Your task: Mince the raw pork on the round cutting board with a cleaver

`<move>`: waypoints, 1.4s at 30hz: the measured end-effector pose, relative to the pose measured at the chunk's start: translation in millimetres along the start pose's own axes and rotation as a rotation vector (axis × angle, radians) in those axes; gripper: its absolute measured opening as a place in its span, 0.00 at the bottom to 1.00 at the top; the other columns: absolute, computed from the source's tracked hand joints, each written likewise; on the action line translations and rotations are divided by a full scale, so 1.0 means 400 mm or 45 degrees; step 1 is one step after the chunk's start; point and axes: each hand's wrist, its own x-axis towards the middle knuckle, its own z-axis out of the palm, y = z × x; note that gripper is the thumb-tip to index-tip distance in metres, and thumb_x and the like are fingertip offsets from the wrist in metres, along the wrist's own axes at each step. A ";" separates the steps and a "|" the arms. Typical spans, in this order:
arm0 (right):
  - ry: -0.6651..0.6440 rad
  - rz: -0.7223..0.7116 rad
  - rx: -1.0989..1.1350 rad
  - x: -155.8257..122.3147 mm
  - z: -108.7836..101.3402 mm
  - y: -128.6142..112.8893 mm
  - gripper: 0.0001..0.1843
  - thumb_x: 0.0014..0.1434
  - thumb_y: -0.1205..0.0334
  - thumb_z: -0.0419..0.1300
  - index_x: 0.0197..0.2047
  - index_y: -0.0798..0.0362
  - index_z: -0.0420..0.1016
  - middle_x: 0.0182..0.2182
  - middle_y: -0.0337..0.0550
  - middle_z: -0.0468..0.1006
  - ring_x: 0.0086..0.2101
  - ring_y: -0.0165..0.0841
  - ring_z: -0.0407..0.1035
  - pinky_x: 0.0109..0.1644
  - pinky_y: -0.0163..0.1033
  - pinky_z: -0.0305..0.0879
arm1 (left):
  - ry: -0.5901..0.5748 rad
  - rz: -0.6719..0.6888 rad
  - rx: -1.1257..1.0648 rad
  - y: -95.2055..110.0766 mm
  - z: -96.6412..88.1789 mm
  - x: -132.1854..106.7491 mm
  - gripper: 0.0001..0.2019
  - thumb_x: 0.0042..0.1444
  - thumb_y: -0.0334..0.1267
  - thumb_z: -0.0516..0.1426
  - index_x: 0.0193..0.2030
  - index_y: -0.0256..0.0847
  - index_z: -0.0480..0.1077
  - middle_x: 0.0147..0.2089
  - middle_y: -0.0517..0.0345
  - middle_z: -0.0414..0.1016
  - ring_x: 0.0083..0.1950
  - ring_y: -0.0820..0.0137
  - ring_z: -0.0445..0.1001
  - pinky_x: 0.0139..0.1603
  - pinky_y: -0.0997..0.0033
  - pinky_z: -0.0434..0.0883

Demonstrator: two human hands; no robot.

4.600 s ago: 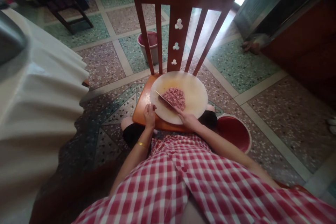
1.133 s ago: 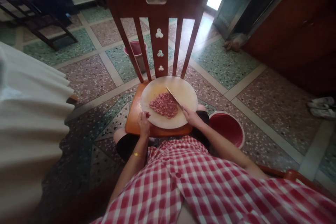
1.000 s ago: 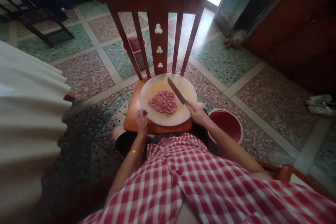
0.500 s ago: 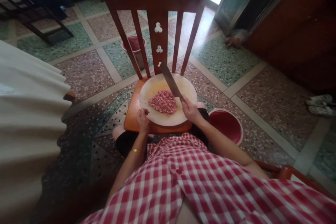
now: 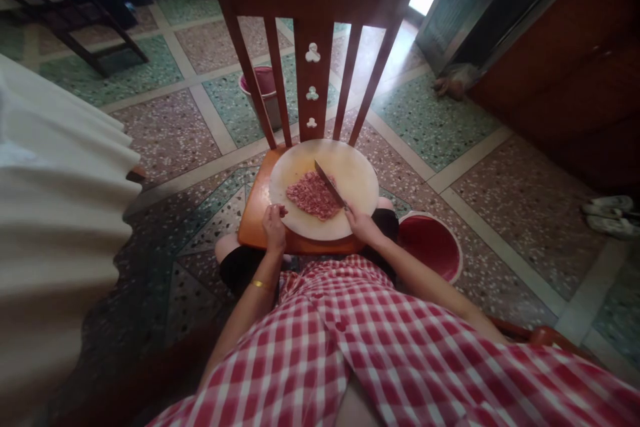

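Note:
A round pale chopping board lies on the seat of a wooden chair in front of me. A heap of pink minced meat sits in the board's middle. My right hand is closed round the handle of a cleaver, whose blade rests down on the right side of the meat. My left hand grips the near left rim of the board, fingers curled, with a gold bangle on the wrist.
A red basin stands on the tiled floor right of the chair. A pink bucket is behind the chair back. White pleated cloth fills the left. A dark wooden cabinet stands at right, with sandals on the floor.
Half a second ago the cleaver was raised above the board; it has come down onto the meat. My left hand stays on the board's rim.

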 end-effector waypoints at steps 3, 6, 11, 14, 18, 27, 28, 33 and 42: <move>0.025 -0.089 0.050 -0.005 -0.013 -0.007 0.23 0.62 0.61 0.46 0.60 0.51 0.60 0.50 0.46 0.72 0.51 0.39 0.65 0.54 0.46 0.61 | -0.003 0.005 0.038 0.006 -0.002 0.004 0.16 0.56 0.49 0.48 0.29 0.39 0.67 0.26 0.58 0.67 0.29 0.74 0.66 0.32 0.74 0.63; 0.185 -0.258 0.105 -0.010 -0.024 -0.026 0.26 0.63 0.60 0.44 0.64 0.51 0.53 0.52 0.46 0.70 0.51 0.38 0.65 0.54 0.44 0.61 | 0.015 0.004 0.045 0.010 0.002 0.007 0.17 0.56 0.50 0.48 0.29 0.39 0.67 0.26 0.59 0.67 0.29 0.74 0.66 0.32 0.73 0.63; -0.032 -0.017 -0.057 -0.017 0.013 -0.001 0.24 0.62 0.60 0.46 0.60 0.54 0.60 0.47 0.52 0.74 0.47 0.42 0.69 0.51 0.47 0.63 | 0.004 -0.011 0.016 0.012 0.012 -0.002 0.17 0.55 0.51 0.48 0.30 0.39 0.67 0.26 0.59 0.68 0.29 0.74 0.67 0.32 0.73 0.62; -0.047 -0.080 0.004 -0.024 0.007 -0.003 0.23 0.62 0.58 0.45 0.60 0.52 0.60 0.49 0.48 0.73 0.49 0.40 0.67 0.53 0.44 0.62 | 0.001 -0.025 0.019 0.011 0.010 -0.005 0.17 0.55 0.51 0.49 0.29 0.39 0.67 0.26 0.58 0.68 0.28 0.74 0.67 0.31 0.73 0.63; 0.095 -0.279 0.106 -0.034 0.003 -0.024 0.25 0.63 0.57 0.43 0.62 0.53 0.54 0.54 0.47 0.68 0.52 0.37 0.64 0.54 0.41 0.60 | 0.006 -0.020 0.032 0.012 0.010 -0.004 0.17 0.55 0.50 0.49 0.29 0.39 0.67 0.26 0.58 0.68 0.29 0.74 0.67 0.32 0.73 0.63; -0.040 -0.259 -0.020 -0.052 -0.006 -0.049 0.21 0.63 0.56 0.44 0.56 0.53 0.62 0.43 0.48 0.76 0.42 0.38 0.70 0.46 0.40 0.64 | 0.030 -0.010 0.035 0.012 -0.001 0.005 0.16 0.56 0.49 0.48 0.29 0.39 0.67 0.26 0.58 0.68 0.29 0.74 0.66 0.32 0.74 0.63; 0.018 -0.305 -0.012 -0.052 -0.010 -0.057 0.22 0.63 0.55 0.43 0.57 0.54 0.60 0.45 0.49 0.75 0.43 0.37 0.70 0.46 0.39 0.63 | 0.036 -0.014 0.026 0.011 -0.001 0.005 0.17 0.56 0.49 0.47 0.30 0.39 0.67 0.26 0.58 0.68 0.29 0.74 0.66 0.32 0.74 0.63; -0.135 -0.053 -0.241 -0.042 0.022 -0.031 0.21 0.63 0.58 0.44 0.56 0.57 0.62 0.41 0.53 0.76 0.40 0.40 0.71 0.43 0.40 0.65 | 0.014 0.009 0.017 0.014 -0.001 0.001 0.16 0.56 0.48 0.48 0.30 0.38 0.67 0.27 0.59 0.68 0.29 0.75 0.67 0.32 0.75 0.63; -0.041 -0.243 -0.217 -0.041 0.001 -0.058 0.25 0.65 0.56 0.40 0.63 0.54 0.52 0.50 0.51 0.71 0.47 0.38 0.68 0.47 0.39 0.63 | 0.053 -0.001 -0.002 0.008 -0.007 0.002 0.16 0.56 0.47 0.48 0.29 0.38 0.67 0.26 0.59 0.68 0.28 0.75 0.66 0.31 0.75 0.63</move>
